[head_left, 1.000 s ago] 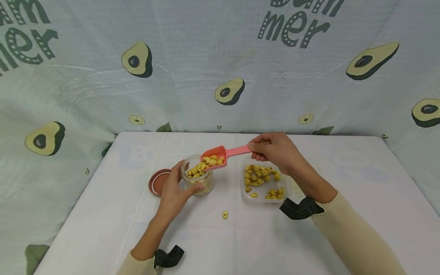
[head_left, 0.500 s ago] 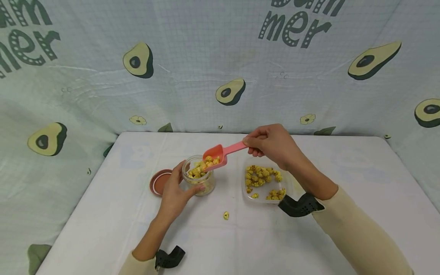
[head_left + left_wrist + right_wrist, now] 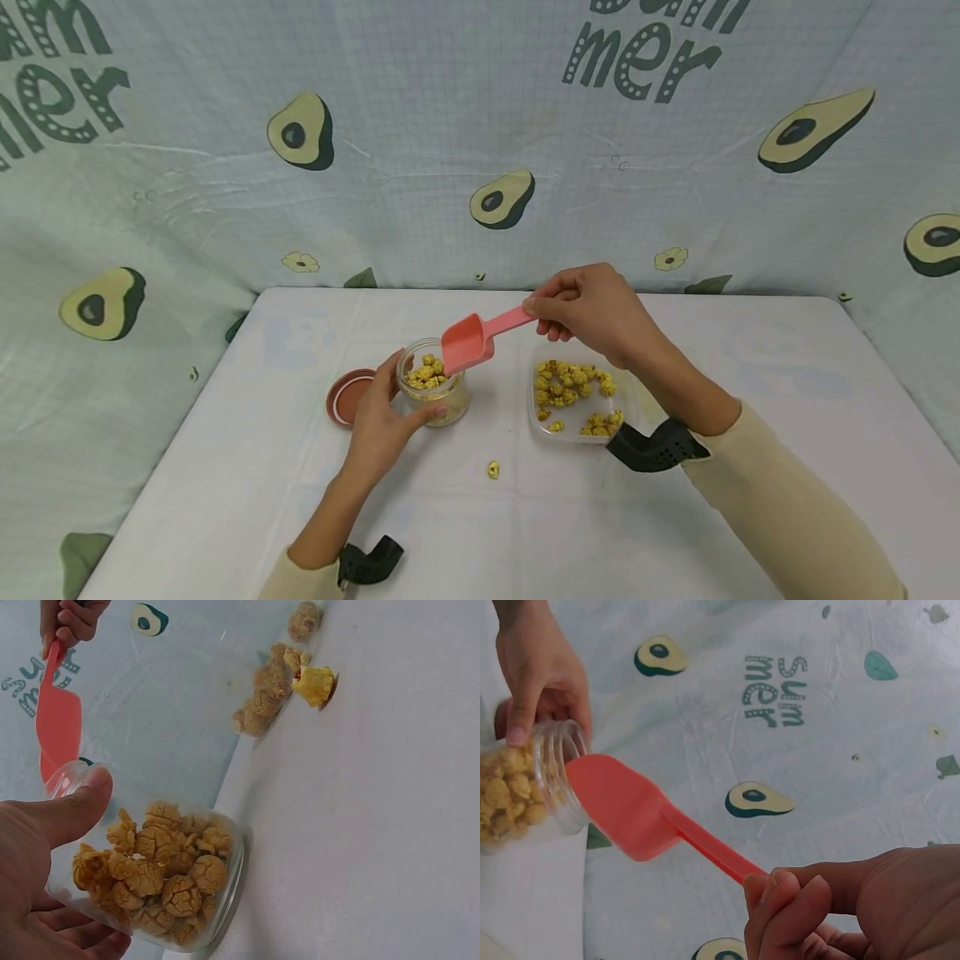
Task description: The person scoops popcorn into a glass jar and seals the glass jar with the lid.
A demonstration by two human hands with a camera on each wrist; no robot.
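A glass jar [image 3: 450, 407] with caramel popcorn [image 3: 161, 874] in it stands on the table. My left hand [image 3: 381, 425] grips it from the left, thumb on the near side and fingers round the far side. My right hand [image 3: 592, 312] pinches the handle of a pink scoop [image 3: 467, 343] and holds it tilted down, its lip at the jar's mouth. No popcorn shows in the scoop's bowl in the head view. In the right wrist view the scoop's tip [image 3: 585, 776] meets the jar's rim.
To the right sits a clear plastic tub [image 3: 542, 433] with more popcorn. A reddish-brown lid [image 3: 348, 398] lies left of the jar, partly behind my left hand. One loose popcorn piece [image 3: 492, 470] rests on the white table [image 3: 570, 533]. A printed cloth [image 3: 420, 125] hangs behind.
The right hand has risen and tilted the scoop more steeply. The popcorn that was in the scoop has slid into the jar. My left hand and the jar have stayed in place.
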